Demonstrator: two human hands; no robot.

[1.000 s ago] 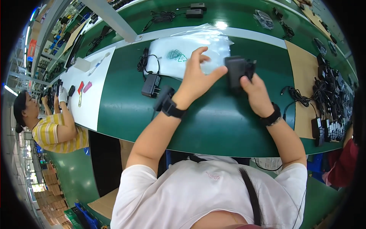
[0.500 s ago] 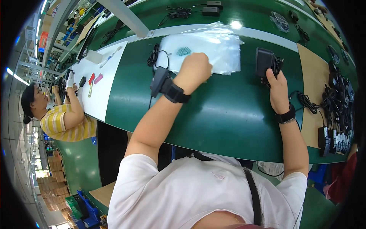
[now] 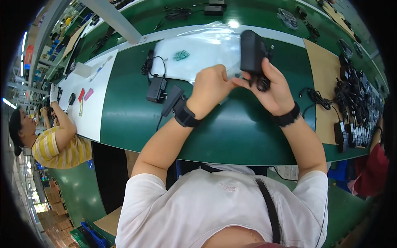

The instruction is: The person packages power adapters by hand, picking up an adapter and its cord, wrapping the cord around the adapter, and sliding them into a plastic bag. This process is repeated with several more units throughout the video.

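My right hand point(image 3: 275, 89) grips a black power adapter point(image 3: 252, 51) with its bundled cable, held up over the right edge of a stack of clear plastic bags point(image 3: 198, 51). My left hand point(image 3: 211, 89) is curled closed at the near edge of that stack, close against the fingertips of the right hand. Whatever its fingers pinch is hidden from view. Left of the bags, a second power adapter point(image 3: 157, 89) lies on the green table with its coiled cable point(image 3: 147, 64). Both wrists wear black straps; the left one carries a black box-shaped device point(image 3: 173, 100).
Many black adapters and cables point(image 3: 351, 99) are heaped on brown cardboard point(image 3: 316, 74) at the right. A white sheet point(image 3: 93, 105) with small tools lies at the left, where a person in yellow stripes point(image 3: 58, 142) works. Further adapters point(image 3: 214, 8) rest on the far green surface.
My right hand has brought the adapter leftward to the left hand. The left hand stays closed near the bags' edge. The view has shifted, and the adapter on the table now shows plainly.
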